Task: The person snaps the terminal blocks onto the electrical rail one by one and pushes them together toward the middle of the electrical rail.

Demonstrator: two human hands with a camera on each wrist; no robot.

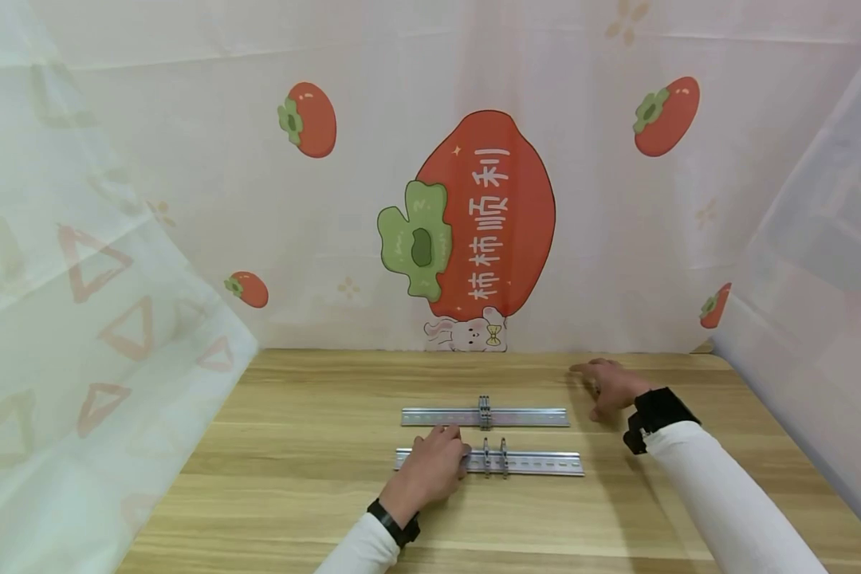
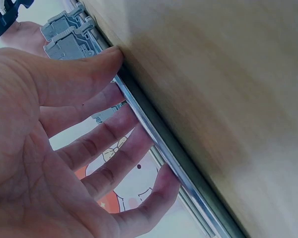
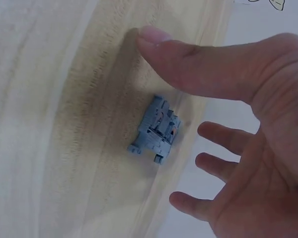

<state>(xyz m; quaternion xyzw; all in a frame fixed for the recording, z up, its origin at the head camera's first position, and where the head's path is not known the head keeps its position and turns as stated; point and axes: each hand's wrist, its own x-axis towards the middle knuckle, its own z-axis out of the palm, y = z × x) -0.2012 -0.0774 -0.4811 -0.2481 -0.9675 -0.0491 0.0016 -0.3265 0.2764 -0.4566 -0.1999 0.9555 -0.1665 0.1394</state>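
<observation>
While the near rail (image 1: 545, 463) is gripped by the left fingers (image 2: 97, 136), the grey block (image 3: 156, 130), far right on the surface (image 1: 294, 446), likely light and rigid, is best side-pinched; right fingers (image 3: 216, 166) spread, not touching.

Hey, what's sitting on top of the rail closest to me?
Two gray clips stand on the near rail, right of your left hand. In the head view, what lies under that hand is hidden.

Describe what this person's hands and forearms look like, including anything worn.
The left hand and right hand are ungloved. Left: white sleeve, narrow black wristband with a small dark block. Right: white sleeve, broader black wristband, also with a dark block.
</observation>
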